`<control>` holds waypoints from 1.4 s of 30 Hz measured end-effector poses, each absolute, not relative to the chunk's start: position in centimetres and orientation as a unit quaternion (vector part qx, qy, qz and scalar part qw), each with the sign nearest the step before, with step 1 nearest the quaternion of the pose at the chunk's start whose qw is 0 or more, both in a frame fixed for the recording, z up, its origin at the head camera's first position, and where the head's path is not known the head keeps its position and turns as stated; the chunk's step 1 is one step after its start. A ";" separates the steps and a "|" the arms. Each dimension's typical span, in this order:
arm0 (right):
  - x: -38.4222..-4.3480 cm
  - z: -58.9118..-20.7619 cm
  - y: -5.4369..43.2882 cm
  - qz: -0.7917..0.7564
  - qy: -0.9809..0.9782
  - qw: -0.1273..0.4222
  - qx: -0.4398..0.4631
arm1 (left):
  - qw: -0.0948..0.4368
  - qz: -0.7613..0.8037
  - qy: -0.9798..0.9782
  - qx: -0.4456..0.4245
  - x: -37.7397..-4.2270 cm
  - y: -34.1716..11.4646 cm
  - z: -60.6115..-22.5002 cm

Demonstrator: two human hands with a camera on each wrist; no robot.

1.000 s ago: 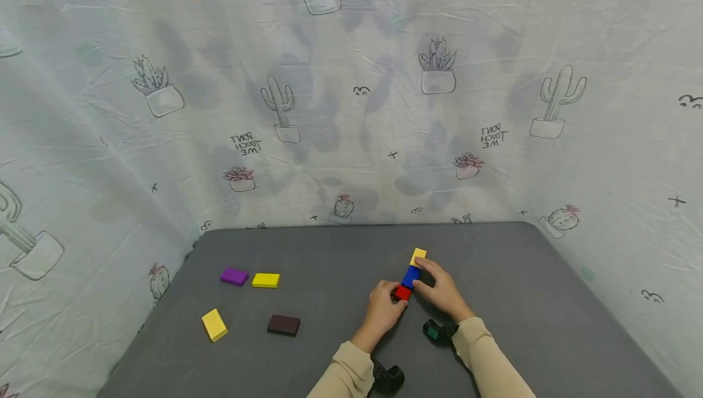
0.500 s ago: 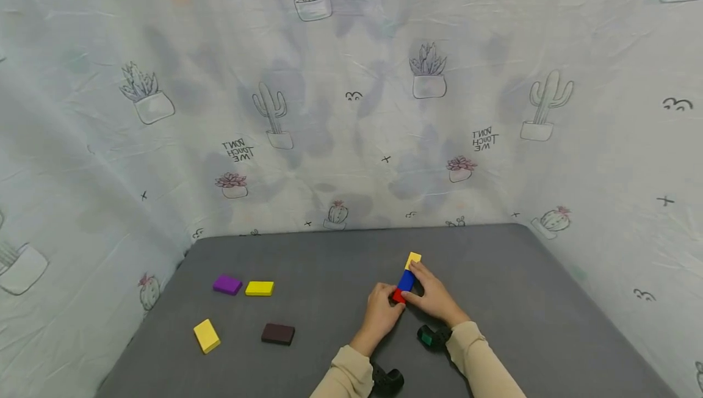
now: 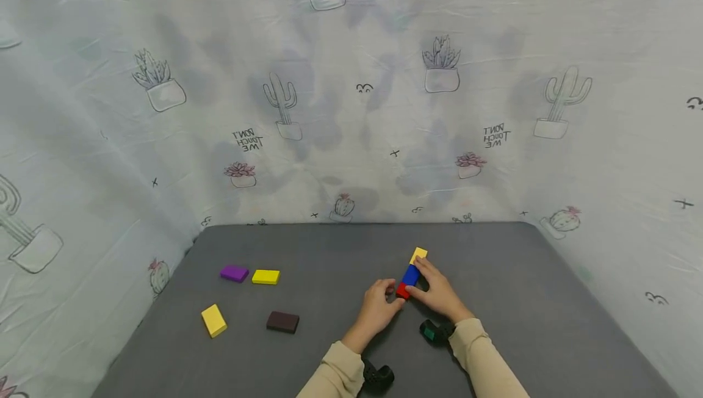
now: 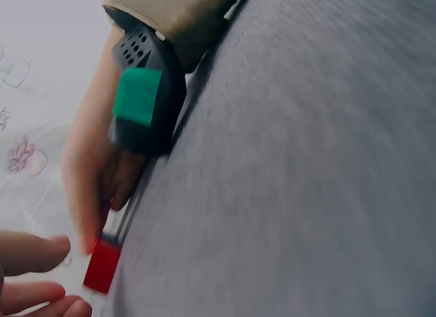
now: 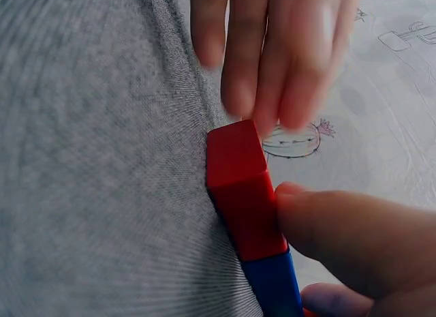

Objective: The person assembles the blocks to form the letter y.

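Note:
A red block (image 3: 403,290), a blue block (image 3: 410,275) and a yellow block (image 3: 418,254) form a straight slanted row on the grey table (image 3: 340,251). My right hand (image 3: 439,294) lies along the row's right side. Its thumb (image 5: 306,208) touches the red block, and its forefinger reaches the yellow one. On the other side is my left hand (image 3: 378,306), fingers spread and nothing between them. In the left wrist view, its fingertips (image 4: 51,252) stand a little apart from the red block's end.
Further left lie a purple block (image 3: 234,273), a bright yellow block (image 3: 266,277), a paler yellow block (image 3: 213,321) and a dark brown block (image 3: 282,322). Black devices sit at both wrists. A cactus-print cloth (image 3: 351,111) hangs behind the table.
My left hand has let go of the red block and drawn slightly back. My right thumb has slid from the blue block down to the red one. The head view has shifted a little.

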State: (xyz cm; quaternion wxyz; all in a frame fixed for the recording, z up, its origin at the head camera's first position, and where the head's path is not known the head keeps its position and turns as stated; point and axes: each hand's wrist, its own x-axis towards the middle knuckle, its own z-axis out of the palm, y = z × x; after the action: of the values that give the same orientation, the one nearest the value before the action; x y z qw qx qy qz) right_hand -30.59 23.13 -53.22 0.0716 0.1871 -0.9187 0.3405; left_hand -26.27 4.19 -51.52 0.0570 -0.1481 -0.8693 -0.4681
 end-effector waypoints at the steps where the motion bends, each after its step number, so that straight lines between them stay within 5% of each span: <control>1: -30.6 -53.2 23.2 0.339 -0.920 0.070 0.183 | 0.058 -0.465 -0.870 -0.151 -26.2 3.8 -51.4; 30: -30.3 -53.1 23.7 0.335 -0.920 0.061 0.194 | 0.106 -0.463 -0.874 -0.100 -19.7 -7.5 -50.6; 42: -30.5 -53.1 23.1 0.336 -0.919 0.063 0.197 | 0.217 -0.444 -0.869 -0.026 -18.5 -11.7 -49.9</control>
State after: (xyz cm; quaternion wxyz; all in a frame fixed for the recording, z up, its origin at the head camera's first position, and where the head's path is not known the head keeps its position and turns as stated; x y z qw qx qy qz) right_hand -30.53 23.09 -53.08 0.0635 0.1971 -0.9188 0.3361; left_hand -18.48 -11.68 -49.94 0.2170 -0.0259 -0.8690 -0.4439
